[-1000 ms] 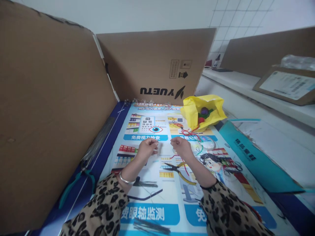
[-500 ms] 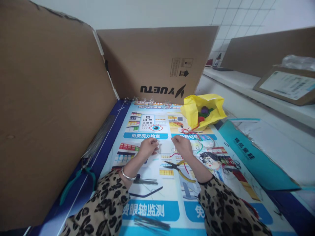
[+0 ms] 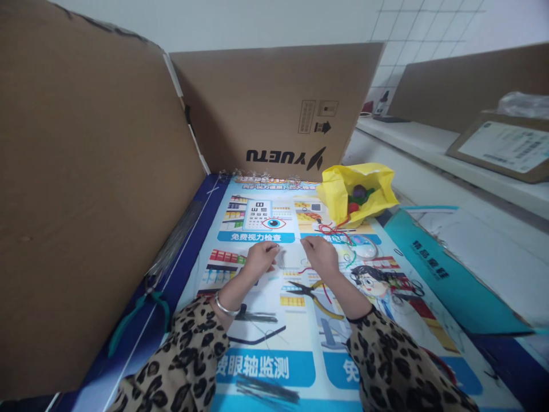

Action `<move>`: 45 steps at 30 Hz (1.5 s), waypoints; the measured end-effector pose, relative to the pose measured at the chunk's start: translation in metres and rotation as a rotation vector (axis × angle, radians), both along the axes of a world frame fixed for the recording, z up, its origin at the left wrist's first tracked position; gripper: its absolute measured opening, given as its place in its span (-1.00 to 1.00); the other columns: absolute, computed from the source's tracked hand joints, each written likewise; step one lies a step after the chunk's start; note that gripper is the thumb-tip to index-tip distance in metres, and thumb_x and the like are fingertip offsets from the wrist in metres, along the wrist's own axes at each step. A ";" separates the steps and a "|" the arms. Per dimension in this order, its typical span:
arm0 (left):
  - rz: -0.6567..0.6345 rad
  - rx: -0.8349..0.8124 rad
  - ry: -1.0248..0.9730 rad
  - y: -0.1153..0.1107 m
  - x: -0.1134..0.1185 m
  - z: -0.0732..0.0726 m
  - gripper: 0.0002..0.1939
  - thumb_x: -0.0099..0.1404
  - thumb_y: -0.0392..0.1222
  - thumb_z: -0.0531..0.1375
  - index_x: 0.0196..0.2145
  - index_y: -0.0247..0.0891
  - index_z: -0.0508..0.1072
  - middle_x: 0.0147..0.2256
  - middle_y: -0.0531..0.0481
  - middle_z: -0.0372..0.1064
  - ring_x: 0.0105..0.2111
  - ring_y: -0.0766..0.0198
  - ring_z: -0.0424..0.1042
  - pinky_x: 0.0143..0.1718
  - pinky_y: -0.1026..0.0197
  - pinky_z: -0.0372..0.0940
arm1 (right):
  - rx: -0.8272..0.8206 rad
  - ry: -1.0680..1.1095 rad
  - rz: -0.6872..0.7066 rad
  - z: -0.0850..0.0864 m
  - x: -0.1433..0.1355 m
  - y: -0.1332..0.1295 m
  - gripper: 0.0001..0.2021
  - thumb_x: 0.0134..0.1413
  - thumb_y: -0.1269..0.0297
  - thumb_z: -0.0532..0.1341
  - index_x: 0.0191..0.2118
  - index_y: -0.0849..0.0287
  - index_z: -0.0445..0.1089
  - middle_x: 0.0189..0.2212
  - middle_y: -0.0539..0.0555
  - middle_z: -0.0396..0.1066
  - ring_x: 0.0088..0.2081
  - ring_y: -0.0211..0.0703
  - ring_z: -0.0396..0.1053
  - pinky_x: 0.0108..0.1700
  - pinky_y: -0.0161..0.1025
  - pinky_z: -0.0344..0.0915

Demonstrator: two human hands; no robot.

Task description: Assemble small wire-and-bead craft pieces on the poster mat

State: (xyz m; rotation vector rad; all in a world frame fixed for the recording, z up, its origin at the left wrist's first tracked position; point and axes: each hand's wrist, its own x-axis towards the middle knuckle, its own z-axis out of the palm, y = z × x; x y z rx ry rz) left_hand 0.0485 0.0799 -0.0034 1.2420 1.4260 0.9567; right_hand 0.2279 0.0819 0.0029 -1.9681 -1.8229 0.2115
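My left hand [image 3: 259, 258] is closed in a pinch over the middle of the printed sheet, with a thin pale wire [image 3: 281, 257] hanging from its fingertips. Facing it, my right hand [image 3: 321, 255] also pinches, thumb against forefinger. A short bit of fine wire [image 3: 297, 239] pokes out of that grip toward the left. The fingertips of the two hands are apart. Just below my right hand lie yellow-handled pliers [image 3: 314, 294] with their jaws spread. A bundle of dark wires [image 3: 261, 316] rests beside my left wrist, and another wire bundle [image 3: 268, 390] is nearer me.
A yellow bag [image 3: 332, 197] holding yarn balls stands at the back right, red yarn [image 3: 337, 230] trailing out. Teal-handled pliers [image 3: 122, 329] and long wires [image 3: 178, 237] lie at the left. Cardboard panels [image 3: 240, 103] wall the left and back. A teal box [image 3: 446, 274] sits right.
The camera view has shifted slightly. Both hands keep their pinches in nearly the same place, and the wire at my left fingertips hangs at a slightly different angle.
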 end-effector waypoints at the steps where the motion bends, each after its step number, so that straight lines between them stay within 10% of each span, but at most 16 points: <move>1: -0.001 0.013 0.007 -0.001 0.000 0.001 -0.81 0.04 -0.12 0.23 -0.38 -0.27 0.50 -0.69 0.09 0.28 -0.74 0.43 0.24 -0.75 0.42 0.12 | 0.002 -0.002 0.000 0.000 0.000 0.000 -0.69 0.15 0.13 0.00 -0.40 0.08 0.44 -0.39 0.04 0.39 -0.38 -0.21 0.29 -0.43 -0.33 -0.02; 30: 0.100 0.201 0.108 -0.004 0.000 -0.002 -0.86 0.07 -0.16 0.07 -0.55 -0.24 0.34 -0.65 0.17 0.22 -0.70 0.44 0.21 -0.62 0.38 0.10 | -0.003 0.267 -0.003 -0.005 0.001 0.007 -0.73 0.03 0.16 0.04 -0.52 0.13 0.37 -0.56 -0.03 0.40 -0.45 -0.23 0.31 -0.44 -0.36 0.07; 40: 0.302 0.314 -0.184 -0.004 -0.016 0.043 -0.85 0.07 -0.14 0.14 -0.52 -0.28 0.33 -0.63 0.16 0.20 -0.72 0.51 0.08 -0.69 0.41 -0.01 | -0.035 0.231 0.003 -0.001 -0.001 0.006 -0.73 0.03 0.14 0.09 -0.55 0.13 0.39 -0.60 0.02 0.37 -0.46 -0.18 0.28 -0.44 -0.31 0.00; 45: 0.269 0.392 0.059 -0.002 -0.025 0.052 -0.87 0.11 -0.16 0.11 -0.50 -0.26 0.36 -0.62 0.13 0.24 -0.67 0.45 0.16 -0.61 0.37 0.08 | -0.041 0.335 0.051 0.006 0.001 0.004 -0.73 0.02 0.15 0.10 -0.56 0.15 0.39 -0.60 0.03 0.36 -0.46 -0.19 0.27 -0.45 -0.31 0.04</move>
